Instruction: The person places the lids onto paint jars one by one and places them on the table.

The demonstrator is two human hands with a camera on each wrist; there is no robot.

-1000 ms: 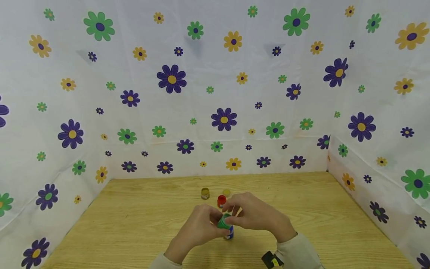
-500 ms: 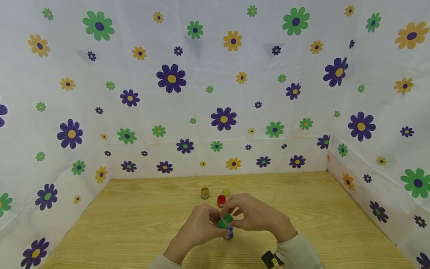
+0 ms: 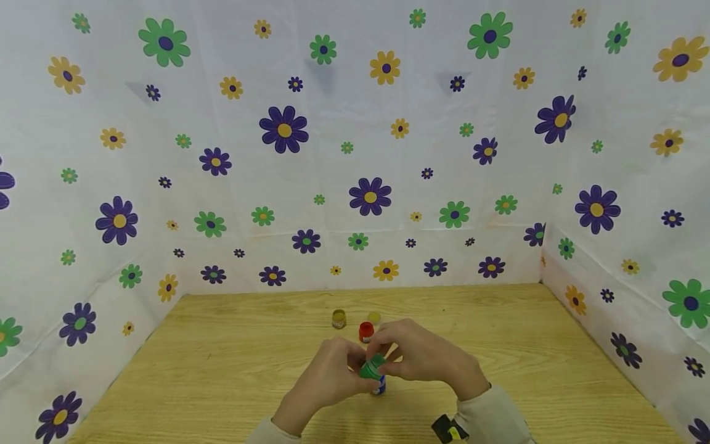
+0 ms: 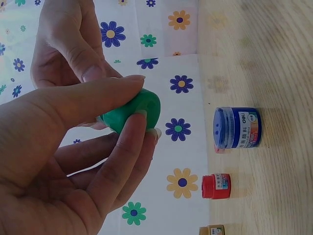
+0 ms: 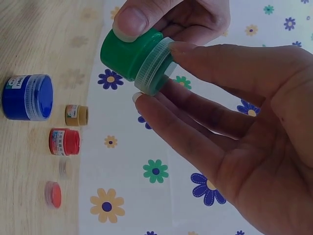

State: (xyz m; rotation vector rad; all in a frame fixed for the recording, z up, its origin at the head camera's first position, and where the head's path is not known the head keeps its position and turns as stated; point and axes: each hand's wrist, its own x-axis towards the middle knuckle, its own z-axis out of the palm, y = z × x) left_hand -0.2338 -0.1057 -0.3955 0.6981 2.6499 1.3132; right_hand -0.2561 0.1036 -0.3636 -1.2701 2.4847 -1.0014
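Observation:
A green paint jar (image 3: pixel 370 368) is held up off the table, tilted, in front of the person. My left hand (image 3: pixel 331 373) grips its body between thumb and fingers. My right hand (image 3: pixel 418 354) pinches the ribbed clear lid (image 5: pixel 152 67) at the jar's mouth, thumb on one side and a finger on the other. In the left wrist view, the jar's rounded green base (image 4: pixel 146 107) faces the camera. Below the hands a blue paint jar (image 4: pixel 238 128) stands on the table with its lid on, partly hidden in the head view.
An uncapped red paint jar (image 3: pixel 366 332) and an open ochre jar (image 3: pixel 339 319) stand beyond the hands. A yellowish lid (image 3: pixel 374 317) and a red lid (image 5: pixel 53 195) lie nearby on the wooden table (image 3: pixel 233 357). Flower-printed cloth encloses the back and sides.
My right thumb and fingers have shifted slightly around the lid, and more of the green jar's top shows between them. The left hand keeps its grip, nearly still.

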